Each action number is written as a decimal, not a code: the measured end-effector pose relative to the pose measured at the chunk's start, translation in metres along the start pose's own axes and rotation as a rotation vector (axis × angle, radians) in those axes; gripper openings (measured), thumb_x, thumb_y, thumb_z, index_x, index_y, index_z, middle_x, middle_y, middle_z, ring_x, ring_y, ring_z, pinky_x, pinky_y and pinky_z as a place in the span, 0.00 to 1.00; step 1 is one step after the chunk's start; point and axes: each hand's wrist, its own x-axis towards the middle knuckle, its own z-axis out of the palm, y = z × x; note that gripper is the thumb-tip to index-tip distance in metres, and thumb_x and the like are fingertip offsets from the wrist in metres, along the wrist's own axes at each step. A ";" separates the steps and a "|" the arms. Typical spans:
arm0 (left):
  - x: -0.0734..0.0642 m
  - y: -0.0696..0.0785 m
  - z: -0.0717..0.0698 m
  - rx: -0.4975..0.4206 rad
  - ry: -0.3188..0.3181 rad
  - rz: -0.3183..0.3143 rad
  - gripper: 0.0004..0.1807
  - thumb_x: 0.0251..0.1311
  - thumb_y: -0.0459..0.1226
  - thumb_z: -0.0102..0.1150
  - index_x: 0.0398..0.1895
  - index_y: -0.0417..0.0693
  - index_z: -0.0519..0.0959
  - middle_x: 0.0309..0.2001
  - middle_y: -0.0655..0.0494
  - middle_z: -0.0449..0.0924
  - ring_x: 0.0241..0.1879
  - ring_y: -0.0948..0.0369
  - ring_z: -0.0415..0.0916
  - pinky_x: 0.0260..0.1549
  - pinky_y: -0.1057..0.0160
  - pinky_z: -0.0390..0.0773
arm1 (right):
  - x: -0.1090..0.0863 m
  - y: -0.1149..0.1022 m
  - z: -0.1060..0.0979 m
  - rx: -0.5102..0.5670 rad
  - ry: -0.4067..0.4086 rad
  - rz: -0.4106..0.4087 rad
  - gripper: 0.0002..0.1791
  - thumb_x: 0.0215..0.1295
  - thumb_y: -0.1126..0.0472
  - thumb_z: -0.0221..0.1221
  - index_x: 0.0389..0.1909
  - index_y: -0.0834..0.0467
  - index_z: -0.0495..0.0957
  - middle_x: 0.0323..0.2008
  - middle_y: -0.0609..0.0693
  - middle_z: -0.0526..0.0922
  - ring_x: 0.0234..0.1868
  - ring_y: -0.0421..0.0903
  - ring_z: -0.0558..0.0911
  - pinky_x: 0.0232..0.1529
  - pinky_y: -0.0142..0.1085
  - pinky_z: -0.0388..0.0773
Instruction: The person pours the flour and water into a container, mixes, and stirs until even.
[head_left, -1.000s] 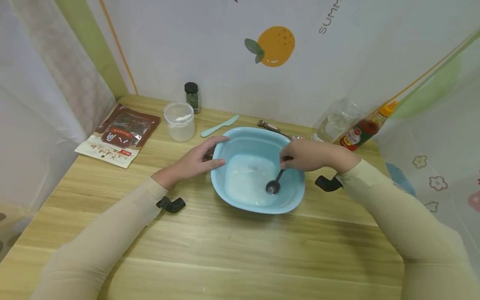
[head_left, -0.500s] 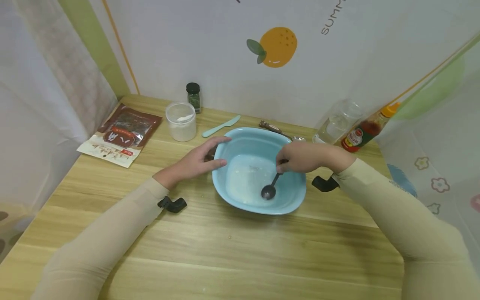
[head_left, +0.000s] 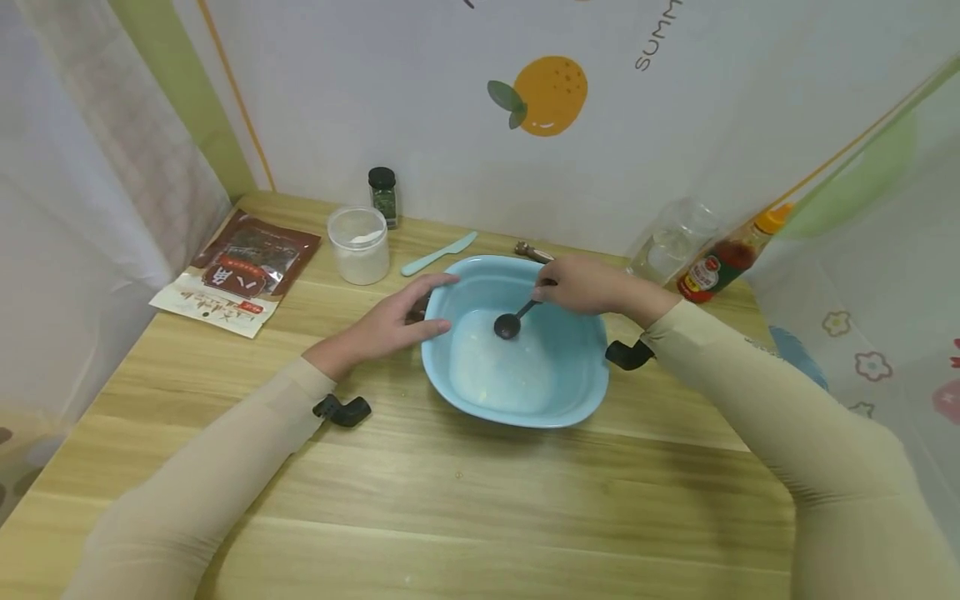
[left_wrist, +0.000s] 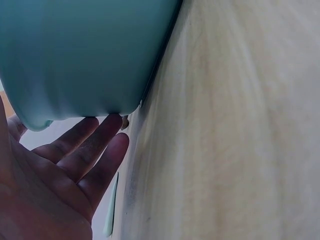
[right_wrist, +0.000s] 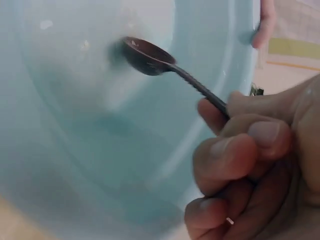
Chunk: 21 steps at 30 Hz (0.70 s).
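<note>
A light blue basin [head_left: 573, 379] stands on the wooden table, holding whitish, cloudy liquid. At its left side my left hand [head_left: 386, 323] grips the rim, thumb over the inner edge. In the left wrist view, the fingers of that hand [left_wrist: 75, 170] reach along the outer wall of the basin [left_wrist: 85, 55]. A dark measuring spoon [head_left: 507, 326] is pinched by its handle in my right hand [head_left: 585, 286], which is over the basin's far right part. In the right wrist view the bowl of the spoon [right_wrist: 149, 57] shows above the basin's floor, its handle running into the curled fingers.
Behind the basin lie a pale green spreader [head_left: 439, 253] and a brown-handled utensil [head_left: 534, 252]. To the left are a jar of white powder [head_left: 362, 254], a black-capped herb bottle [head_left: 383, 200] and a brown food packet [head_left: 247, 267]. A clear container [head_left: 667, 250] and a red sauce bottle [head_left: 723, 262] stand right.
My right hand has carried the spoon from the basin's near right part toward its far middle. The left hand and the basin have stayed in place.
</note>
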 end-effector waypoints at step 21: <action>0.000 0.002 0.000 -0.022 -0.014 -0.006 0.38 0.78 0.35 0.64 0.86 0.44 0.61 0.74 0.35 0.75 0.67 0.41 0.83 0.61 0.48 0.88 | 0.008 -0.013 0.006 0.049 -0.155 -0.132 0.16 0.88 0.56 0.56 0.49 0.61 0.89 0.27 0.47 0.80 0.25 0.42 0.73 0.32 0.38 0.72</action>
